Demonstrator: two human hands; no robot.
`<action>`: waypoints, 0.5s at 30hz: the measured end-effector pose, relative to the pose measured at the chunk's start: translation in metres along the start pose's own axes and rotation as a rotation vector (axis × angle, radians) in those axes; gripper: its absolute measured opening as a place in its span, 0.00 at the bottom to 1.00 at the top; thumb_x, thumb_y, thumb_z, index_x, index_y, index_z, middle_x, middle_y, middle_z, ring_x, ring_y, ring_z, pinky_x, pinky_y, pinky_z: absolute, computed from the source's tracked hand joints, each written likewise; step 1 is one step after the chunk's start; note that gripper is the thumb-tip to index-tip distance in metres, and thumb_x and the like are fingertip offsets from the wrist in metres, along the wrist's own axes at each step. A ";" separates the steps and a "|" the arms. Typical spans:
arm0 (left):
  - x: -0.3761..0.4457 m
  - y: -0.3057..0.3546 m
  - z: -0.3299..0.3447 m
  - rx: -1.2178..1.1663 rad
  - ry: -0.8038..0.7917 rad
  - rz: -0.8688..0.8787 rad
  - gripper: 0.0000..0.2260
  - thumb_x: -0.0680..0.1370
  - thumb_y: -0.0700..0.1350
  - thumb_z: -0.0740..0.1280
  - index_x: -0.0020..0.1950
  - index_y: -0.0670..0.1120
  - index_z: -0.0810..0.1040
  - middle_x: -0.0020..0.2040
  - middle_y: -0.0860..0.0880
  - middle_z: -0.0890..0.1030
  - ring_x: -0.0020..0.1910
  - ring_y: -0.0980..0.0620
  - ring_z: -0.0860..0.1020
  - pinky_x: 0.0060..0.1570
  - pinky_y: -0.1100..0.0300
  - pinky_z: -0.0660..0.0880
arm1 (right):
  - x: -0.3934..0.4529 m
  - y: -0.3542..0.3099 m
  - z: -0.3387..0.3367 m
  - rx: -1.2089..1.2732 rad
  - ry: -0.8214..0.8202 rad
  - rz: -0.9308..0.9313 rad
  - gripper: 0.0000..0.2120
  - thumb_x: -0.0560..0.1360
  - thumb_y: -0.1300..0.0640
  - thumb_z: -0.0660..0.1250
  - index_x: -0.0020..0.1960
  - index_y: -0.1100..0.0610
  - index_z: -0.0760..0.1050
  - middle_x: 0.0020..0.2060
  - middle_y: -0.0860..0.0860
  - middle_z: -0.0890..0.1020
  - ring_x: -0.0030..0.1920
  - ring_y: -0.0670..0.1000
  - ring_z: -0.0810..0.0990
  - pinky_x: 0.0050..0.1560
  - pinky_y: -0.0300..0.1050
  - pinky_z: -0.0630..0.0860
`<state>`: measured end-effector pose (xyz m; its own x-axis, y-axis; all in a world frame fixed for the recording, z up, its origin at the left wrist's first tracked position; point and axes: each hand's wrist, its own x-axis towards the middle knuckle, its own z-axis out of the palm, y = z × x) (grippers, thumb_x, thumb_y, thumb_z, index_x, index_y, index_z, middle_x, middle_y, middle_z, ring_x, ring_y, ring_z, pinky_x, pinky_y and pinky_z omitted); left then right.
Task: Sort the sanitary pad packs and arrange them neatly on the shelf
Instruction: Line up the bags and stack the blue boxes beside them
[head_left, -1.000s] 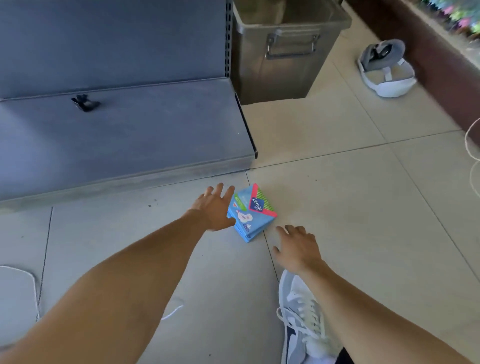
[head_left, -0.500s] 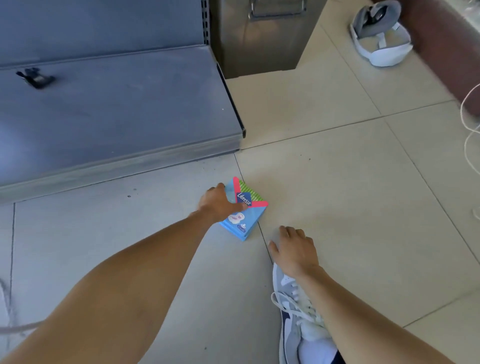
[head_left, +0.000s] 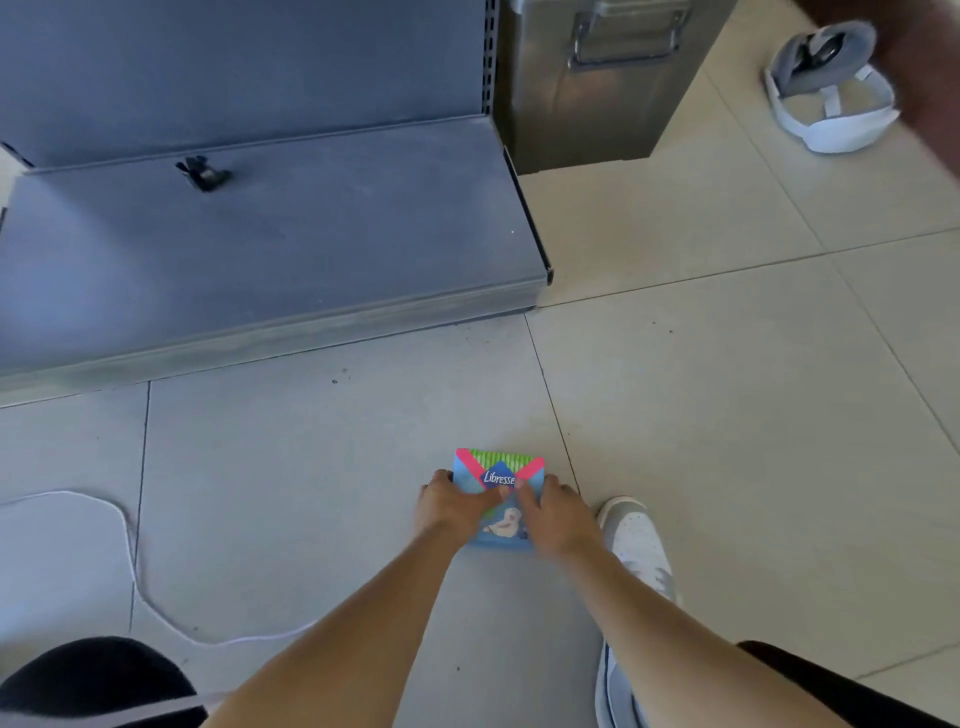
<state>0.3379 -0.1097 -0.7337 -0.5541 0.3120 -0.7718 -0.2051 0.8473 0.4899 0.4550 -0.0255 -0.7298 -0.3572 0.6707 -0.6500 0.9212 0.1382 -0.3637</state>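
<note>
Head view, looking down at the tiled floor (head_left: 727, 415). Blue Libresse pad pack (head_left: 500, 475) lies flat on the tile, in front of the grey shelf (head_left: 311, 249) and well apart from it. Left hand (head_left: 452, 506) grips the pack's left edge, right hand (head_left: 558, 512) grips its right edge — thumbs lie across the printed face, fingers wrapped at the sides.

Step, as I read it: pickup of the stack from the floor, not yet lifted. Next move calls for raising it level with both hands and carrying it forward and left onto the shelf, which carries only a small black clip (head_left: 203, 174).

Against a second ago: only the left hand reached the pack then, the right flat on the floor beside a white shoe (head_left: 636, 540) — now both clamp it, and the pack sits squared to me rather than angled.
</note>
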 end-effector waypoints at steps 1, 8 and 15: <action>-0.004 -0.002 -0.005 -0.222 -0.065 -0.069 0.20 0.70 0.54 0.77 0.54 0.44 0.76 0.45 0.49 0.81 0.37 0.52 0.81 0.37 0.59 0.74 | -0.003 -0.002 0.003 0.048 -0.006 0.025 0.25 0.80 0.40 0.55 0.63 0.61 0.68 0.56 0.59 0.77 0.56 0.60 0.77 0.54 0.50 0.73; -0.034 0.000 -0.065 -0.633 -0.331 -0.085 0.14 0.73 0.39 0.73 0.58 0.47 0.79 0.50 0.44 0.83 0.48 0.44 0.81 0.48 0.53 0.77 | -0.022 -0.024 -0.028 0.198 -0.039 -0.027 0.31 0.70 0.32 0.68 0.57 0.58 0.72 0.51 0.54 0.81 0.52 0.56 0.80 0.52 0.50 0.77; -0.073 0.035 -0.134 -0.632 -0.313 0.079 0.14 0.74 0.43 0.74 0.59 0.49 0.78 0.56 0.44 0.82 0.52 0.44 0.81 0.54 0.50 0.77 | -0.052 -0.089 -0.073 0.410 -0.070 -0.182 0.25 0.58 0.36 0.78 0.45 0.52 0.79 0.42 0.50 0.85 0.43 0.50 0.85 0.49 0.53 0.82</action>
<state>0.2632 -0.1605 -0.6057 -0.3480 0.5511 -0.7584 -0.6552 0.4356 0.6172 0.4032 -0.0196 -0.6150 -0.5300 0.6093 -0.5898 0.7108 -0.0601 -0.7008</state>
